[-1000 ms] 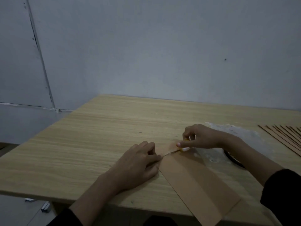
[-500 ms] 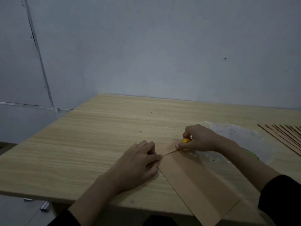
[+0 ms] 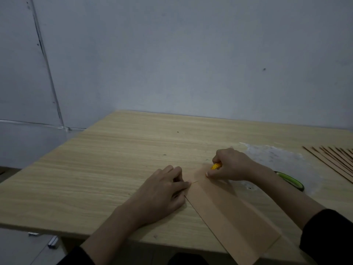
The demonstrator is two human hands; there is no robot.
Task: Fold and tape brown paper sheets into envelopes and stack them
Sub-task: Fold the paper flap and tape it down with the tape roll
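A folded brown paper sheet (image 3: 233,220) lies at an angle on the wooden table (image 3: 114,169), its near corner past the front edge. My left hand (image 3: 162,190) rests palm down at the sheet's far left corner, fingertips pinning the paper. My right hand (image 3: 231,165) is closed around a small yellow object (image 3: 216,166), its thumb pressing the far end flap of the sheet. What the yellow object is cannot be told.
A green-handled tool (image 3: 290,180), likely scissors, lies behind my right forearm on a clear plastic sheet (image 3: 275,155). Several brown folded sheets (image 3: 336,159) fan out at the far right edge. A grey wall stands behind the table.
My right hand has closed tighter over the yellow object and pressed down on the flap; the paper's far end lies flatter. The left hand has stayed put.
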